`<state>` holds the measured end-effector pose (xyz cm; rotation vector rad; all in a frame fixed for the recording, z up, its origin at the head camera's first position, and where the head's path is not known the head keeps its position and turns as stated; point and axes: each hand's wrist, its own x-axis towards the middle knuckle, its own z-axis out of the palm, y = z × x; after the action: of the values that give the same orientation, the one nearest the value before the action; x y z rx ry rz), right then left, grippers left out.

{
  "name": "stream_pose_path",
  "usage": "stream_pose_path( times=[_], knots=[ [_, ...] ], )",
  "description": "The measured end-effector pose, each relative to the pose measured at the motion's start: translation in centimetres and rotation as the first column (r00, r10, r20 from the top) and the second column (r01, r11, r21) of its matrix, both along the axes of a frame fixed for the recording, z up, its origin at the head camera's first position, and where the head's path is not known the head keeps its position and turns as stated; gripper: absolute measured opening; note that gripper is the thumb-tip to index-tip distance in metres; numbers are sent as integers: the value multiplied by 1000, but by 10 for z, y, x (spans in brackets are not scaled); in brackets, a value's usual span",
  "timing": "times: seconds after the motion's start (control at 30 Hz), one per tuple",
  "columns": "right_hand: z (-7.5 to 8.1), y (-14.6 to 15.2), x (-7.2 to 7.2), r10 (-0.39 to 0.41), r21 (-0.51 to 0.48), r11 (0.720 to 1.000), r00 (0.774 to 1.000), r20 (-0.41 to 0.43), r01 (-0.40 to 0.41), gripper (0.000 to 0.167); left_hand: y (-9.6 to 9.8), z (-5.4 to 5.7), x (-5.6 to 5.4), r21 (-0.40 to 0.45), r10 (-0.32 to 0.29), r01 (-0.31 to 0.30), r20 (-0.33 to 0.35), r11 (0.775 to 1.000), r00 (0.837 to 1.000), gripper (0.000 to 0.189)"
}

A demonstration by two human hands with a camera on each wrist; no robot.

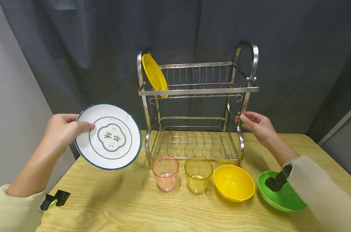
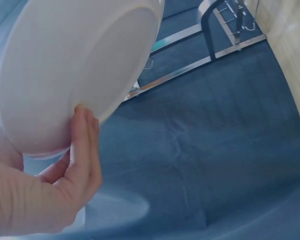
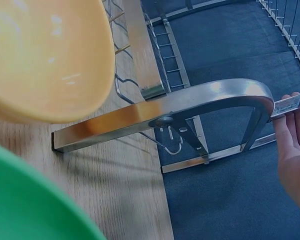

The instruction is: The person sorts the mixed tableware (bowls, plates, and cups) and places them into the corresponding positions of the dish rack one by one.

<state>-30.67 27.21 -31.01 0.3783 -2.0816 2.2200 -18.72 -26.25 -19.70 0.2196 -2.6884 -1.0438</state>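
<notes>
My left hand (image 1: 65,130) grips a white plate (image 1: 129,129) with a blue rim by its left edge, thumb on the printed face. In the left wrist view the fingers (image 2: 85,150) press against the plate's plain underside (image 2: 65,65). The plate is held up in the air, left of a two-tier metal dish rack (image 1: 198,91). At the rack's right side my right hand (image 1: 258,125) holds the upright post, with the thumb in front. The right wrist view shows that hand (image 3: 297,145) at the metal post (image 3: 290,105). A yellow plate (image 1: 153,72) leans at the left end of the upper tier.
In front of the rack stand a pink clear cup (image 1: 165,174), an amber clear cup (image 1: 198,175), a yellow bowl (image 1: 234,183) and a green bowl (image 1: 288,196), the last partly behind my right sleeve. A dark curtain (image 1: 105,48) hangs behind the wooden table (image 1: 120,206).
</notes>
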Motion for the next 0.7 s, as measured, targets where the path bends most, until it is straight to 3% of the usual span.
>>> stream_pose_path(
  times=[0.53, 0.7],
  knots=[
    [3, 2, -2, 56, -1, 998, 998, -23, -56, 10, 3, 15, 4, 96, 17, -14, -33, 995, 999, 50],
    [5, 4, -3, 91, -65, 993, 995, -46, -94, 13, 6, 20, 4, 122, 23, -15, -62, 992, 998, 49]
  ],
)
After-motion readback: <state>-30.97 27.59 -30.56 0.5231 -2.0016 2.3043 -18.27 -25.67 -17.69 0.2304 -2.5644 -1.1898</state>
